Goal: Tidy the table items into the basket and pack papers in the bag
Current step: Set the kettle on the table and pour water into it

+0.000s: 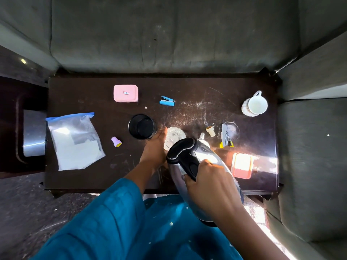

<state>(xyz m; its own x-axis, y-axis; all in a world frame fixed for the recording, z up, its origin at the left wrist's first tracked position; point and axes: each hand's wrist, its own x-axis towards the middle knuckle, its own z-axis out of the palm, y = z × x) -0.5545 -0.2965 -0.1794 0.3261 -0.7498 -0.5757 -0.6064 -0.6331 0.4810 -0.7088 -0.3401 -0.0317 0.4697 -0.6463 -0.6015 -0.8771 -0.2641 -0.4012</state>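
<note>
On table [93,177] | pink box [125,93] label unreadable | right hand [208,177] grips kettle [204,162]

The right hand [208,177] grips the black handle of a steel kettle [204,166] tilted over the dark table [187,91]; the left hand [156,147] rests against a clear glass [173,136]. Scattered around — 1 zip bag of papers [75,141], 1 black cup [142,126], 1 blue stapler [167,100], 1 pink box [125,93], 1 white mug [255,104].
</note>
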